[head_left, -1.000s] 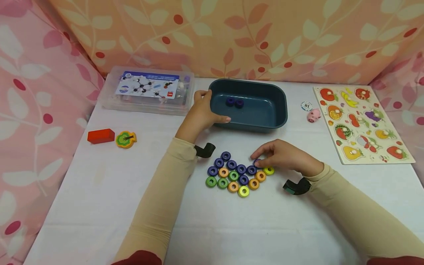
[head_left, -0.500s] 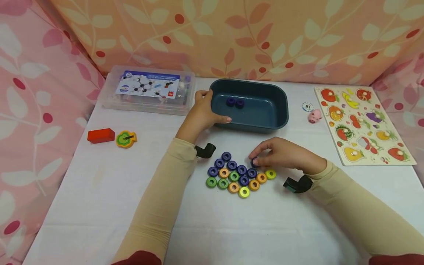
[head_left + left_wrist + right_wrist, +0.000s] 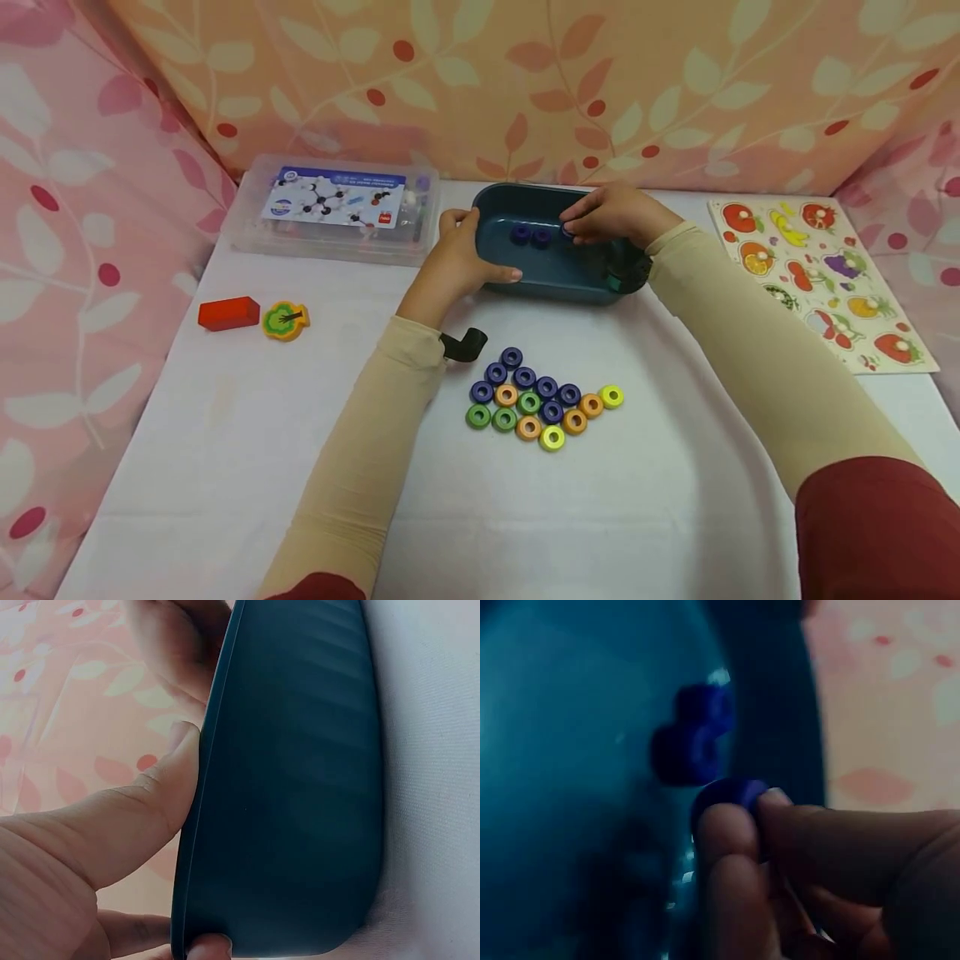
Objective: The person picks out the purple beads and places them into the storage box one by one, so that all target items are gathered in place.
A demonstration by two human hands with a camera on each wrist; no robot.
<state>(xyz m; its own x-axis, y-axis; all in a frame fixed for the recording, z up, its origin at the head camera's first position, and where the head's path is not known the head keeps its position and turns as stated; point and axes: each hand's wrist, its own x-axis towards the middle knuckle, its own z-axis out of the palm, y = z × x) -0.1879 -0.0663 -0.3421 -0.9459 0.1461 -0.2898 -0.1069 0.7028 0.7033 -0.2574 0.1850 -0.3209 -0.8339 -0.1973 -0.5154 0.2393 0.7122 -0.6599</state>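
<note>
My left hand (image 3: 457, 260) grips the left end of a dark blue-green plastic tub (image 3: 555, 287), its thumb along the near rim and fingers at the corner; the left wrist view shows the thumb (image 3: 154, 791) against the tub wall. Inside the tub, my right hand (image 3: 618, 215) pinches a purple ring (image 3: 731, 796) between thumb and fingertips. Two more purple rings (image 3: 686, 754) lie side by side on the tub floor, just beyond the pinched one. On the white cloth in front of the tub sits a cluster of purple, green, orange and yellow rings (image 3: 528, 403).
A clear plastic case (image 3: 333, 204) with a molecule label stands left of the tub. Further left lie a red block (image 3: 228, 313) and a tree-shaped piece (image 3: 285, 321). At the right is a fruit puzzle board (image 3: 817, 275), partly behind the right forearm.
My right hand has lifted a purple ring from the cluster's right side and carried it up and away into the tub. My left hand stays on the tub.
</note>
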